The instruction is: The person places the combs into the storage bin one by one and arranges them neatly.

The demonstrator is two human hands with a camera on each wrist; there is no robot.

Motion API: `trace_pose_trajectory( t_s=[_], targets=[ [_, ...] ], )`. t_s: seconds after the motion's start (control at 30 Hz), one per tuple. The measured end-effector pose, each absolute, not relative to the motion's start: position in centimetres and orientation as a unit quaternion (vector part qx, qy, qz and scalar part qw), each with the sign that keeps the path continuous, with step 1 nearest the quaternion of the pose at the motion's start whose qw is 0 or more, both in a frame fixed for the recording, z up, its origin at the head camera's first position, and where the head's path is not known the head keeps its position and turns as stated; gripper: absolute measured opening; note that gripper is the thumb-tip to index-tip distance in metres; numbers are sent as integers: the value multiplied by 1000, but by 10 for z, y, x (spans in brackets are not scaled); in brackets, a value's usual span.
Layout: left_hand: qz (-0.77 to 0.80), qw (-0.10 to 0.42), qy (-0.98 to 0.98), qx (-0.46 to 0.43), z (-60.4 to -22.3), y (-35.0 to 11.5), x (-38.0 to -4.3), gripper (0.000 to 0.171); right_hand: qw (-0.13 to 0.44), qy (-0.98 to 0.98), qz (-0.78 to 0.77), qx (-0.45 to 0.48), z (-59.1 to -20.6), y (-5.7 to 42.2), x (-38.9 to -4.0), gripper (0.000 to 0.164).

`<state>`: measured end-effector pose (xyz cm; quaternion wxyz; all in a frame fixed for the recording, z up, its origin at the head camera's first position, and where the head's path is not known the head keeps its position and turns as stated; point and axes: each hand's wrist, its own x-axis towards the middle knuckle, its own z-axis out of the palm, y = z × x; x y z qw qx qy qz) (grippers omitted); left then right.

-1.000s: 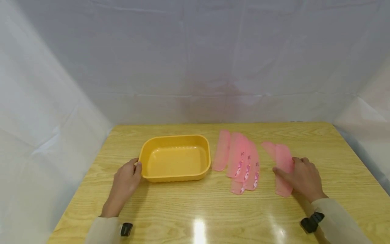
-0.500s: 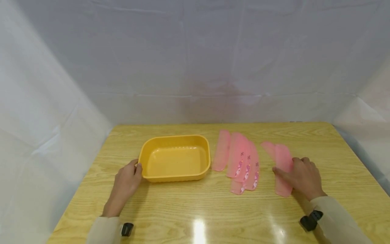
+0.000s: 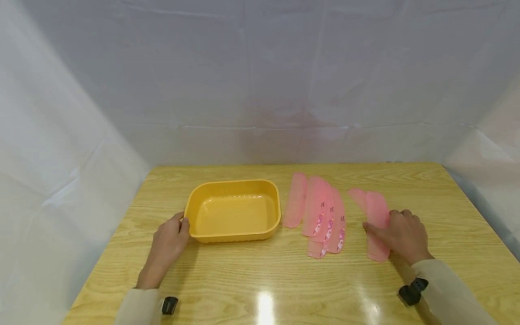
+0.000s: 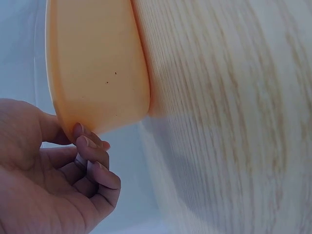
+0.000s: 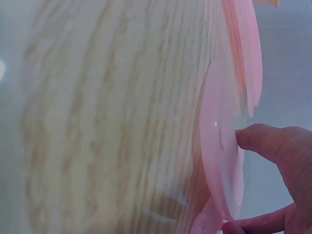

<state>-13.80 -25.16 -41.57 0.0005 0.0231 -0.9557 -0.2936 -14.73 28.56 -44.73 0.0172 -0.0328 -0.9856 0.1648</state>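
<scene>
My left hand (image 3: pixel 170 241) pinches the left end of a yellow plastic basin (image 3: pixel 233 210) between thumb and fingers. In the left wrist view, the fingertips (image 4: pixel 85 141) curl at the basin's corner. On the right, my right hand (image 3: pixel 404 237) grips a translucent pink comb (image 3: pixel 378 210) across its width, the thumb on its left side. That comb lies overlapping another pink comb (image 3: pixel 357 197), which is partly hidden. In the right wrist view, the thumb (image 5: pixel 253 139) touches the held comb's (image 5: pixel 214 141) edge; a finger is at its lower end.
Between basin and right hand, several pink combs (image 3: pixel 318 207) lie overlapped, some with printed decoration. A single comb (image 3: pixel 295 201) lies near the basin's right side. The wood-grain table (image 3: pixel 227 284) ends at white sheeting (image 3: pixel 260 90) behind and at both sides.
</scene>
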Motion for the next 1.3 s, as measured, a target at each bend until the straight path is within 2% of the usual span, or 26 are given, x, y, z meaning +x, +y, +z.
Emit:
trace_pose_trajectory(
  t_s=[0.73, 1.13, 1.3],
  targets=[
    [-289, 13, -957, 14, -417, -253, -139, 45, -62, -976, 197, -74, -438, 286, -152, 75],
    [-294, 5, -956, 14, -417, -253, -139, 44, -82, -971, 219, -57, -433, 294, -152, 74],
    [-297, 3, -955, 14, -417, -253, -138, 44, -73, -969, 232, -42, -430, 297, -151, 74]
  ],
)
